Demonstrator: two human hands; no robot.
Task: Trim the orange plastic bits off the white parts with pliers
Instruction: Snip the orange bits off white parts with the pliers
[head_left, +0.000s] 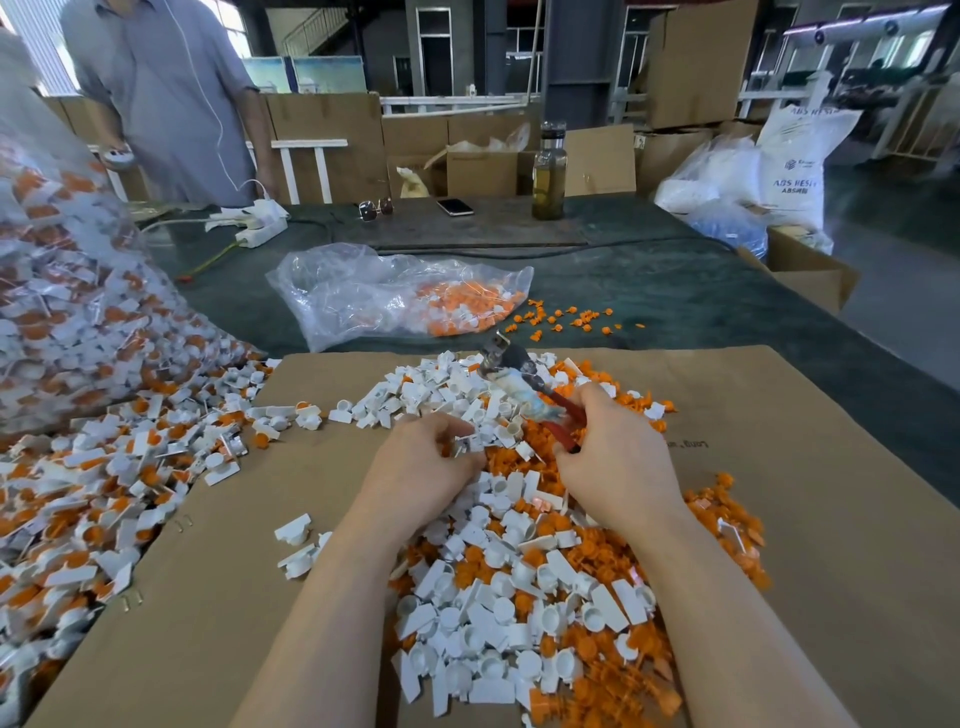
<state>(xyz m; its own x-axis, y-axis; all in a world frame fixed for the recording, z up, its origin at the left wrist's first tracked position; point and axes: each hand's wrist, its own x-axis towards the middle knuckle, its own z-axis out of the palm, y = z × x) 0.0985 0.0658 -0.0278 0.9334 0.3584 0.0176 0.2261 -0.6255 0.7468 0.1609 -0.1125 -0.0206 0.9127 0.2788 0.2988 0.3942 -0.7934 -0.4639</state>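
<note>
Far left of the frame, a big clear bag bulges with untrimmed white-and-orange pieces, and more of them spill loose across the counter beside it. Centre frame, a flat sheet of brown cardboard carries the working heap: glossy white parts, flat tabs with round cups, mixed with ribbed orange bits.

The left hand sits low on that heap, fingers curled in tight, pinching a small white part at their tips. Just right of it, the right hand is wrapped round the red handles of the pliers, fingers closed on the grip. The pliers angle up and away toward the upper centre, dark metal head raised above the white pile, well clear of the pinched part; I cannot tell how far the head is parted.

Beyond the cardboard, a crumpled clear bag holds cut orange bits, with a scatter of orange bits on the dark green counter to its right. Upper right, a bottle stands upright.
</note>
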